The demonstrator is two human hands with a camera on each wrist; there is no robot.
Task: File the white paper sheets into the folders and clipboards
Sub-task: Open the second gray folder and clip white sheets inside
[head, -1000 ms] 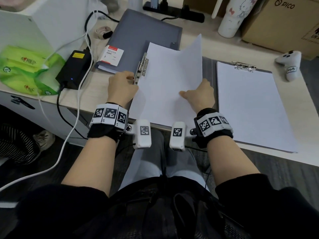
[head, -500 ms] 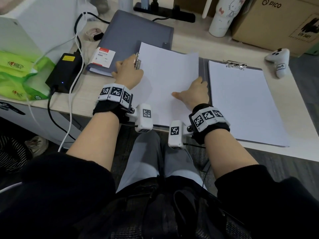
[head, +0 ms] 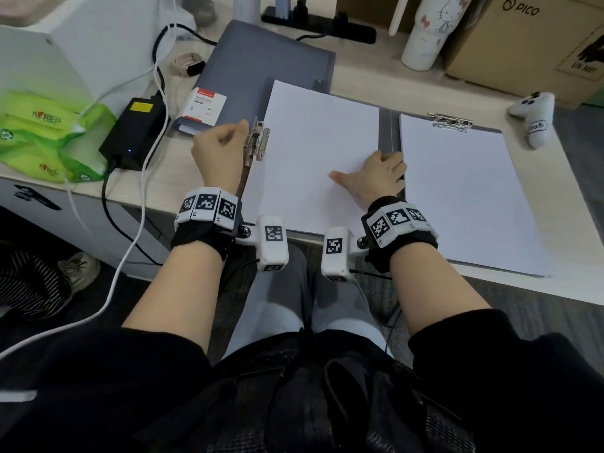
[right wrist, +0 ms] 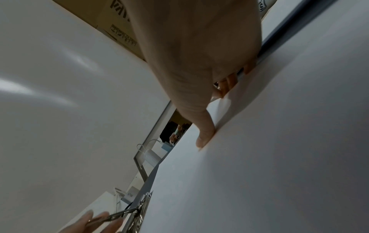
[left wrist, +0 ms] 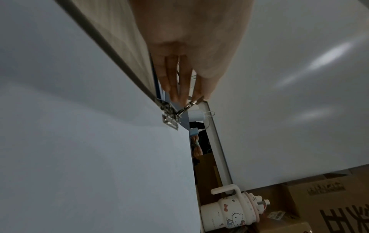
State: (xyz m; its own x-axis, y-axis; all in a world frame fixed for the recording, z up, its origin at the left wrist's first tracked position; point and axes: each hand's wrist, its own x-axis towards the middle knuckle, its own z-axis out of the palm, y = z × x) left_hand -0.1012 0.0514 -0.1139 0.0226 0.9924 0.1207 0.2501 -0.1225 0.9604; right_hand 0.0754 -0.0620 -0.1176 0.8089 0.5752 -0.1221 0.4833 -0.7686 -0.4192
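A white paper sheet (head: 313,152) lies flat on an open grey folder (head: 385,125) in the head view, its left edge at the folder's metal clip (head: 258,142). My left hand (head: 243,132) pinches the clip's raised lever (left wrist: 192,102), and the clip stands open in the left wrist view. My right hand (head: 369,171) holds the sheet's right edge, with the thumb (right wrist: 203,138) on top and the fingers (right wrist: 227,85) curled under it. A second clipboard (head: 490,130) with paper (head: 457,191) under its shut clip (head: 449,120) lies to the right.
A closed grey folder (head: 271,67) with a red-and-white card (head: 201,106) lies behind. Further left are a black adapter (head: 134,132), white cable (head: 140,204) and green tissue packs (head: 49,138). A tumbler (head: 428,31), cardboard box (head: 529,44) and white controller (head: 536,119) stand back right.
The sheet was lifted and tilted in my right hand; it has come down flat onto the folder. My left hand has stayed on the clip lever.
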